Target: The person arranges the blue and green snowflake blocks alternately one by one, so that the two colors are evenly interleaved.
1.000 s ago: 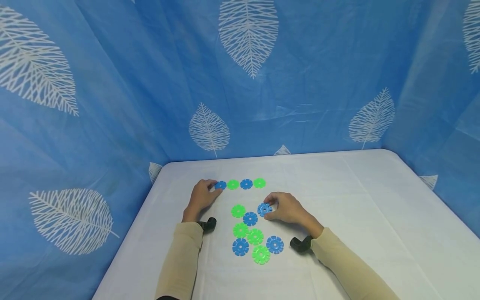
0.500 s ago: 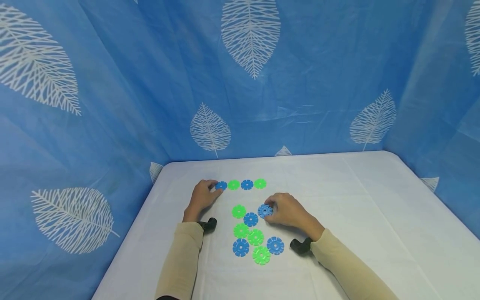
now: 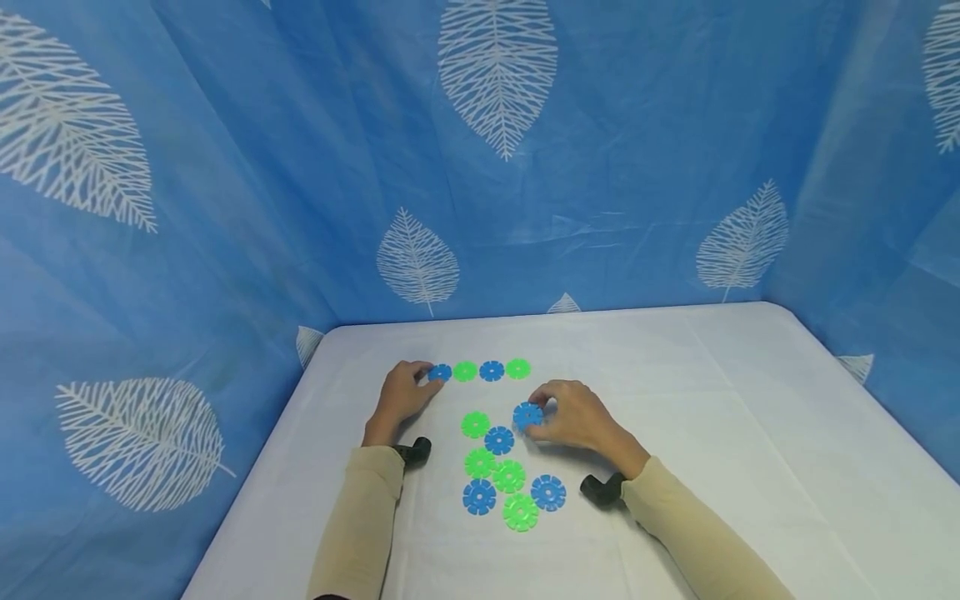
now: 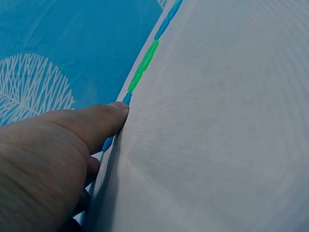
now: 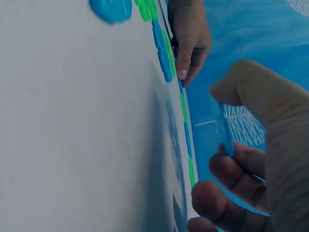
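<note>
In the head view, a row of notched plastic discs lies on the white tabletop: blue, green, blue, green. My left hand (image 3: 402, 392) pinches the leftmost blue notched disc (image 3: 440, 373) at its edges between thumb and fingers. Beside it are a green notched disc (image 3: 465, 371), another blue one and a green one. My right hand (image 3: 573, 412) pinches a separate blue notched disc (image 3: 528, 416) by its rim. The right wrist view shows this blue disc (image 5: 226, 129) edge-on between thumb and finger, raised off the table.
Nearer than the row lies a loose group of green and blue discs, including a green disc (image 3: 521, 512) at the front and a blue disc (image 3: 548, 492). A blue curtain (image 3: 600, 167) with white leaf prints surrounds the white table (image 3: 720, 400).
My right hand has lifted its blue disc slightly, away from the loose discs. The left hand stays at the row's left end, and the other discs keep their places.
</note>
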`<state>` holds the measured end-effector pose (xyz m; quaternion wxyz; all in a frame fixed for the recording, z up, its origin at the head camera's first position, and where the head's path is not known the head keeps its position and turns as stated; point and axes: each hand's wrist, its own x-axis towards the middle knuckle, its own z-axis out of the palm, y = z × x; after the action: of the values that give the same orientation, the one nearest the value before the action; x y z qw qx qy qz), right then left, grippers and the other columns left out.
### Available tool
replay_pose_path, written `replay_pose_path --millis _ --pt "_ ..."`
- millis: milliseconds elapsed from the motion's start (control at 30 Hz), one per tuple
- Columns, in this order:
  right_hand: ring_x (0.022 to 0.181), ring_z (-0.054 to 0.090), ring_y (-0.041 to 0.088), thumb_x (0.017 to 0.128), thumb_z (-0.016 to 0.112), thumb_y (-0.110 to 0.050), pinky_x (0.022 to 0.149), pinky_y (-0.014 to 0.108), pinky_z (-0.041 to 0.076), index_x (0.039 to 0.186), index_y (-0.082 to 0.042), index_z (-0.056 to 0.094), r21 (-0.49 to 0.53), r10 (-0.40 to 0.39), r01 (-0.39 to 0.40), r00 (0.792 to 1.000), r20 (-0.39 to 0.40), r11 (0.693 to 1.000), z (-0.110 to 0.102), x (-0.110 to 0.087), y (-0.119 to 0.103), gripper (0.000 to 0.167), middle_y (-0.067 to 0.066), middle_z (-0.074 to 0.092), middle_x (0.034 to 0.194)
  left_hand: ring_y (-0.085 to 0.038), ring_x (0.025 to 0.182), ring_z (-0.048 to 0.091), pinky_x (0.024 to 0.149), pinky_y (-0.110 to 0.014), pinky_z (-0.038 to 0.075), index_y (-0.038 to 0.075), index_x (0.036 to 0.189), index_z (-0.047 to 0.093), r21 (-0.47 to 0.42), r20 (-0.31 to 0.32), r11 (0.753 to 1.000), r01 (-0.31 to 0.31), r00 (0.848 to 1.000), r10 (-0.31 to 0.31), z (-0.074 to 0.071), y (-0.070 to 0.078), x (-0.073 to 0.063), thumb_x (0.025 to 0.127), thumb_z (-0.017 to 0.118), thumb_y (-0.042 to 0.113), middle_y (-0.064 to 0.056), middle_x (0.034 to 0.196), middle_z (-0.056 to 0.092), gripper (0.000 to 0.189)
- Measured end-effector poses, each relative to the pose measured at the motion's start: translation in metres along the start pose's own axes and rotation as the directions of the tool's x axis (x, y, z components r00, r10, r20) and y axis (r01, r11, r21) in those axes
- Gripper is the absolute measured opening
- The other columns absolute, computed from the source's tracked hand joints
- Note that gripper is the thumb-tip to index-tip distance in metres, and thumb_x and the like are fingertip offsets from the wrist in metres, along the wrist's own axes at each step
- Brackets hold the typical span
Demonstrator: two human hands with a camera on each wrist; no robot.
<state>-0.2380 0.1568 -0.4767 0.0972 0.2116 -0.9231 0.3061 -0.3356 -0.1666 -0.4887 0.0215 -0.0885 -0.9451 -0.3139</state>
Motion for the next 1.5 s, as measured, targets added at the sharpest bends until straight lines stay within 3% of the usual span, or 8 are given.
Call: replay_pose_path --millis 167,333,533,800,1067,1500 --pt "0.078 0.064 0.008 0.070 0.084 -0.044 0.069 0.031 0.053 0.101 -0.022 0.075 -0.059 -0.011 0.005 0.996 -0.093 0.998 -0.009 0.008 -0.001 0.039 -0.010 0.071 0.091 -0.029 0.107 0.061 0.094 -0.048 0.052 0.009 0.129 0.068 0.000 0.000 1.000 0.011 1.000 -0.011 0.002 -0.002 -0.001 0.092 0.073 0.037 -0.014 0.113 0.065 0.046" --pt "0.060 0.051 0.004 0.074 0.082 -0.044 0.055 0.024 0.044 0.103 -0.019 0.074 -0.082 -0.047 0.030 0.975 -0.217 0.996 -0.020 0.026 0.003 0.039 -0.006 0.070 0.093 -0.028 0.105 0.061 0.094 -0.047 0.052 0.010 0.129 0.068 -0.004 0.000 1.000 0.024 1.000 -0.024 0.002 -0.003 -0.002 0.092 0.073 0.037 -0.013 0.112 0.064 0.047" --pt "0.061 0.052 0.009 0.075 0.080 -0.044 0.053 0.026 0.044 0.104 -0.018 0.074 -0.084 -0.017 -0.008 0.956 -0.291 0.996 -0.028 0.046 0.011 0.040 -0.002 0.070 0.094 -0.027 0.104 0.061 0.093 -0.047 0.052 0.010 0.129 0.068 -0.002 -0.003 1.000 0.007 1.000 -0.007 0.001 -0.003 -0.002 0.091 0.073 0.036 -0.013 0.111 0.065 0.046" --pt "0.086 0.064 0.021 0.078 0.078 -0.049 0.066 0.037 0.051 0.109 -0.019 0.073 -0.063 0.146 -0.164 0.963 -0.225 0.985 -0.020 0.056 0.026 0.044 -0.001 0.069 0.099 -0.027 0.102 0.061 0.091 -0.046 0.052 0.010 0.127 0.069 0.005 -0.009 1.000 0.003 1.000 -0.003 0.001 0.000 -0.003 0.091 0.074 0.036 -0.013 0.109 0.065 0.045" --pt "0.081 0.063 0.020 0.077 0.075 -0.050 0.065 0.038 0.052 0.107 -0.018 0.075 -0.071 0.271 -0.286 0.948 -0.169 0.956 -0.008 0.058 0.037 0.044 0.001 0.069 0.096 -0.025 0.100 0.060 0.092 -0.046 0.052 0.010 0.127 0.069 -0.003 -0.013 1.000 0.022 1.000 -0.022 0.002 0.002 -0.004 0.090 0.075 0.035 -0.011 0.108 0.065 0.045" --pt "0.078 0.062 0.020 0.078 0.075 -0.047 0.062 0.036 0.050 0.107 -0.015 0.075 -0.097 0.372 -0.384 0.920 -0.125 0.918 -0.004 0.057 0.048 0.043 0.003 0.070 0.091 -0.024 0.099 0.060 0.091 -0.044 0.052 0.010 0.127 0.069 0.012 -0.018 1.000 0.005 1.000 -0.004 0.001 0.000 0.000 0.090 0.075 0.036 -0.011 0.107 0.065 0.045"
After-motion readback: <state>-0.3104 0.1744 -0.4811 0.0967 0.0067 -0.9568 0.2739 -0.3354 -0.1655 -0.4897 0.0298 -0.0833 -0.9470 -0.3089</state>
